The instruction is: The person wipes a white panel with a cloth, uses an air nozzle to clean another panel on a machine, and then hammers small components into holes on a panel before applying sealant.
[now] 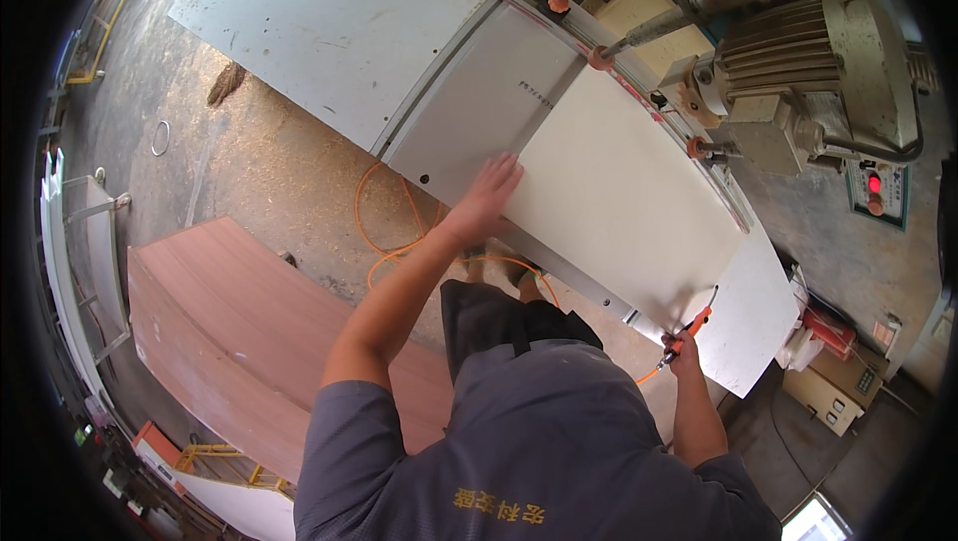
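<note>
A large cream-white panel (609, 177) lies on the grey metal table (469, 82) of a machine. At the panel's left end my left hand (489, 197) rests with its fingers stretched out, touching the edge. My right hand (683, 353) is closed around an orange air blow gun (696, 326) near the panel's right end. The gun's thin nozzle points up and away over the light surface. From its base an orange air hose (649, 375) runs down and goes out of sight behind my body.
Along the table's far side runs a metal rail (639, 92) with orange knobs. Beyond it stands a large motor (798, 52) near a red-lit control box (875, 192). A stack of reddish-brown boards (249, 311) stands at left. Sawdust and looped orange hose (361, 212) lie on the floor.
</note>
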Motion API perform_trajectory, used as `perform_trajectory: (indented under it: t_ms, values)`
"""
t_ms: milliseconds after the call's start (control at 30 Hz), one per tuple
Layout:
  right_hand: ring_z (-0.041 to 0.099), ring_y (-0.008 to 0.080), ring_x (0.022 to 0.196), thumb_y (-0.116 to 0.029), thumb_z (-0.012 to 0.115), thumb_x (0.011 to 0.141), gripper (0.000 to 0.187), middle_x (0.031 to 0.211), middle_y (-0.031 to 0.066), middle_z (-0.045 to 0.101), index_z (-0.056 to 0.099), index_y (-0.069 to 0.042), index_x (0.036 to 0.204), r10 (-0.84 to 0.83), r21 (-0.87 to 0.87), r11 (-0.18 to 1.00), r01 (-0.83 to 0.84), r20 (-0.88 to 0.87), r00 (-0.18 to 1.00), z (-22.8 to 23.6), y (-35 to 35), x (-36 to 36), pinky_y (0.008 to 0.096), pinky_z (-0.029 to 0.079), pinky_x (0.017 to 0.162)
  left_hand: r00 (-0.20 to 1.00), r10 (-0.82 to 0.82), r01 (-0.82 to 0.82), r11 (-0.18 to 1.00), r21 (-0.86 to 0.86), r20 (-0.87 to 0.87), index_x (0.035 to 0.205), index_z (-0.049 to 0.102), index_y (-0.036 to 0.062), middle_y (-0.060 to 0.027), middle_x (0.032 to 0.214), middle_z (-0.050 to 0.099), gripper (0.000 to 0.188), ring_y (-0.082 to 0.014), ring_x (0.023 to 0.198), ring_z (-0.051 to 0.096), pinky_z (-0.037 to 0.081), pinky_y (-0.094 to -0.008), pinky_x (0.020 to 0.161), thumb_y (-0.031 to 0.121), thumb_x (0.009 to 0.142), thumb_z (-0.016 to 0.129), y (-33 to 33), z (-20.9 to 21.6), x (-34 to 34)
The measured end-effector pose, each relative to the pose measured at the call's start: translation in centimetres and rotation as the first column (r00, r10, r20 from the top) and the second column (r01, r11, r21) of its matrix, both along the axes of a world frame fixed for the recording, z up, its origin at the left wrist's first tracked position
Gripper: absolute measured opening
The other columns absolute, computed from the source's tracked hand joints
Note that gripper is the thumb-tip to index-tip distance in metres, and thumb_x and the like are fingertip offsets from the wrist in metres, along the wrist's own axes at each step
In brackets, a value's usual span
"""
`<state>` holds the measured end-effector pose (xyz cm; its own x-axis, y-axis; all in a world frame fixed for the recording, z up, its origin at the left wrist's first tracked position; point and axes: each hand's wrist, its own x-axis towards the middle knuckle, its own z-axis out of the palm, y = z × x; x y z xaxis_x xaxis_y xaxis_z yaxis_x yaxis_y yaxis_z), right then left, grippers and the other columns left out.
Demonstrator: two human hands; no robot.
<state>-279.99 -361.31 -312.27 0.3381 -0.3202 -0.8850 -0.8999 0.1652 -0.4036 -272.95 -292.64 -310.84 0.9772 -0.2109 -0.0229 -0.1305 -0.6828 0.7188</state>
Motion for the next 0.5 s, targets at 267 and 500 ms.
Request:
perform_trajectory:
  t_ms: [267, 500]
  values:
    - [0.068, 0.0228, 0.075, -0.015, 0.057, 0.087, 0.021, 0.085, 0.0112, 0.067, 0.059, -0.001, 0.103, 0.012, -0.006, 1.000, -0.012, 0.021, 1.000, 0.1, 0.1, -0.5, 0.0306, 0.049, 0.054, 1.000, 0.000, 0.000, 0.999, -0.032, 0.002, 0.162, 0.033, -0.0027, -0.0253, 0.171, 0.026, 0.104, -0.0404, 0.162, 0.018, 0.014, -0.0537, 0.134, 0.016, 0.074, 0.085, -0.2, -0.1, -0.1]
    - [0.069, 0.0254, 0.077, -0.013, 0.058, 0.088, 0.020, 0.088, 0.0141, 0.065, 0.056, 0.000, 0.103, 0.004, 0.032, 0.999, -0.006, 0.051, 0.999, -0.4, 0.8, -0.8, 0.0295, 0.052, 0.053, 1.000, 0.001, 0.000, 0.999, -0.052, 0.011, 0.159, 0.037, -0.0034, -0.0249, 0.170, 0.028, 0.101, -0.0411, 0.161, 0.019, 0.016, -0.0535, 0.133, 0.013, 0.072, 0.085, 0.0, -0.2, 0.6]
